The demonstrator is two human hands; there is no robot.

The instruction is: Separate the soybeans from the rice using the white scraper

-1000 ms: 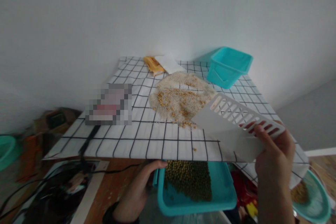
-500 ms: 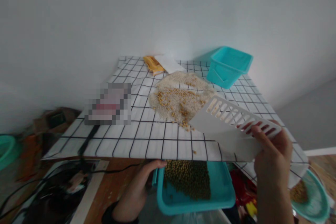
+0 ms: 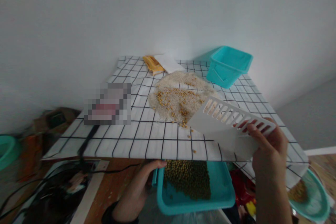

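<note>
My right hand is closed on one end of a white slotted plastic board, tilted over the front right of the table. The board's lower left corner is by the near edge of a spread pile of pale rice-like grain mixed with yellow beans. A few loose beans lie between the pile and the table's front edge. Below that edge, my left hand grips the left side of a teal bin, thumb on the rim. Inside the bin are many yellowish beans, partly shaded by the table.
A checked cloth covers the table. At its back right stands a second teal bin; yellow and white packets lie at the back. A blurred-out item is at left, with a cable below. A teal basin sits low at right.
My right hand and the board have shifted slightly left. A bean or two at the pile's near edge have come toward the table's front. My left hand and the bin have stayed put.
</note>
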